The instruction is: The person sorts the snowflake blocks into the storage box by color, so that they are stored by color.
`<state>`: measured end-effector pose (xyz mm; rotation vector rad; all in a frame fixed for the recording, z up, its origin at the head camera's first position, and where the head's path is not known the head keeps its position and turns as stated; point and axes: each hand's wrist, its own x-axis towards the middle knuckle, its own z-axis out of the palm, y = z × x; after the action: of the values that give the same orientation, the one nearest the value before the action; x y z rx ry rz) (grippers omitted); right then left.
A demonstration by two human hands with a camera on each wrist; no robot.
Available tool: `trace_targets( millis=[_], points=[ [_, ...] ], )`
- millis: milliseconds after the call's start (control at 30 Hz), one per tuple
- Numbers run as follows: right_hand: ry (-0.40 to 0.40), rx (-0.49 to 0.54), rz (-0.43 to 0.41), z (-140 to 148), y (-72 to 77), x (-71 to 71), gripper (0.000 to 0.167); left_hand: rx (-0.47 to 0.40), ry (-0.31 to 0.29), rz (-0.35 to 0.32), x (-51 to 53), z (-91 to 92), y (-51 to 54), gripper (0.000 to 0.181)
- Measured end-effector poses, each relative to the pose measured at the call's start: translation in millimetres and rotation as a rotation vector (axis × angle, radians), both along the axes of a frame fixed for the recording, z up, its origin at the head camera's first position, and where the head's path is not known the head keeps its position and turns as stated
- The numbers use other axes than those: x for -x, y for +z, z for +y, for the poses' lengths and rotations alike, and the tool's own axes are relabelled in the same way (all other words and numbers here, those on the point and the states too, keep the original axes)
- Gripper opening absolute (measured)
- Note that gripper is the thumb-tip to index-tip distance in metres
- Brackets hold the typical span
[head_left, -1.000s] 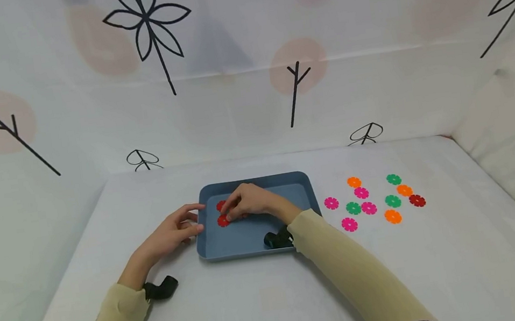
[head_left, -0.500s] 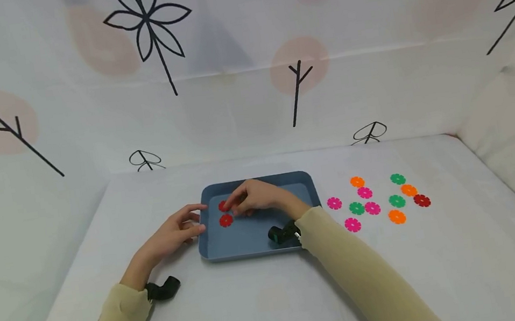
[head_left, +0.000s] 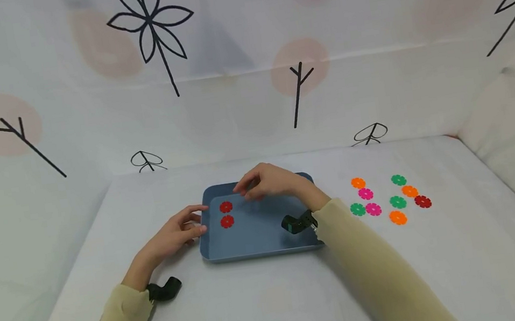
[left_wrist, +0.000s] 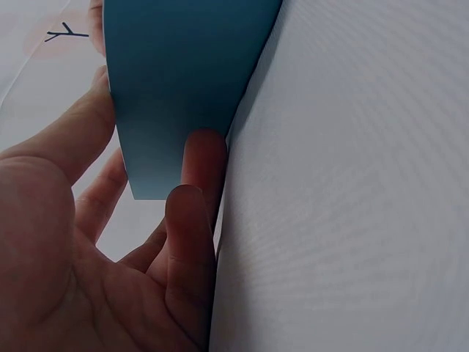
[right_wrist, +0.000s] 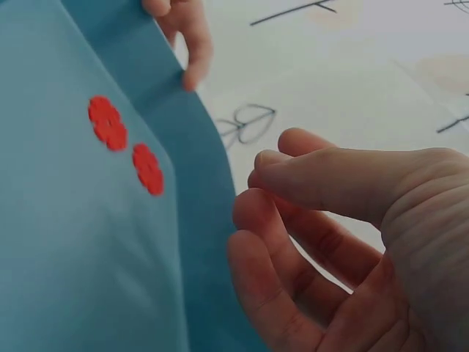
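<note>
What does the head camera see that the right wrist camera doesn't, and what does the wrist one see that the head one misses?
Only the head view shows the loose flower pieces on the table, in orange, pink, green and dark red, and both beige sleeves.

Only the right wrist view shows the palm side of the right hand up close, with no flower to be seen between the fingers.

Both show the blue tray, two red flowers inside it, and the left hand at its edge.
</note>
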<state>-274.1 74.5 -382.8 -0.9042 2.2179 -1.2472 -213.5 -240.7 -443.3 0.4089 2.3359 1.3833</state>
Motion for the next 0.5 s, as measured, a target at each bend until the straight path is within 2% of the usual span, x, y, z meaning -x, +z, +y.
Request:
trace_targets(
  millis=[233, 500],
  points=[
    [-0.091, 0.037, -0.020, 32, 3.5, -0.4, 0.032, 0.007, -0.006, 0.014, -0.1, -1.7, -0.3, 0.058],
    [-0.217, 0.031, 0.067, 87, 4.3, -8.2, 0.030, 0.011, -0.001, 0.014, 0.0, -0.6, -1.9, 0.057]
  ],
)
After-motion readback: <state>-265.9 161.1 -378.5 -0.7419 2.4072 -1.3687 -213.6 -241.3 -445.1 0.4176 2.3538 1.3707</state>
